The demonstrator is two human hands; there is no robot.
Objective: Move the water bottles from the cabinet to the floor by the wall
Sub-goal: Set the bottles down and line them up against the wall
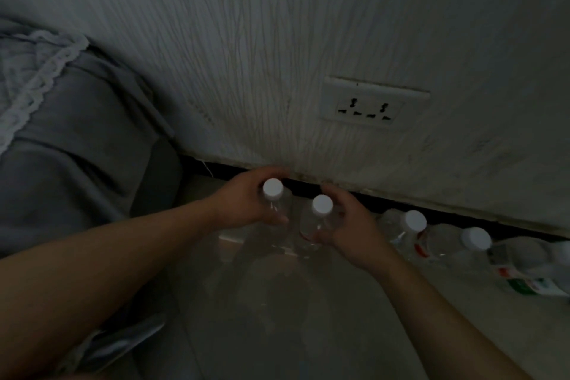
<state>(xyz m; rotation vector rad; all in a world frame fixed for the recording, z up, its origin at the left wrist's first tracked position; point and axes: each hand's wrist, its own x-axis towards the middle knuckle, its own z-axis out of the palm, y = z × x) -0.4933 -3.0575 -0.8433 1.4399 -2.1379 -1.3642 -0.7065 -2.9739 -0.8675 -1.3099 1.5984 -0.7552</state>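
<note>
My left hand [243,200] is wrapped round the shoulder of a clear water bottle [279,210], fingers curled behind it and thumb in front, just below its white cap. My right hand [348,225] holds a second clear bottle [317,224] the same way from the other side, fingers round its far side and thumb near me. The two bottles stand upright, side by side and almost touching, low at the foot of the wall [277,55]. In this dim light I cannot tell whether their bases rest on the floor [277,318].

To my right, two more white-capped bottles, one [407,227] and the next [462,245], stand in a row along the dark skirting [447,214]. Past them, at the edge of view, is another bottle with a red and green label [524,271]; how it lies is unclear. A white double socket [370,103] sits in the textured wall above the row. To my left, grey upholstery [77,148] reaches the wall, with a lace-edged cloth [30,77] draped over it.
</note>
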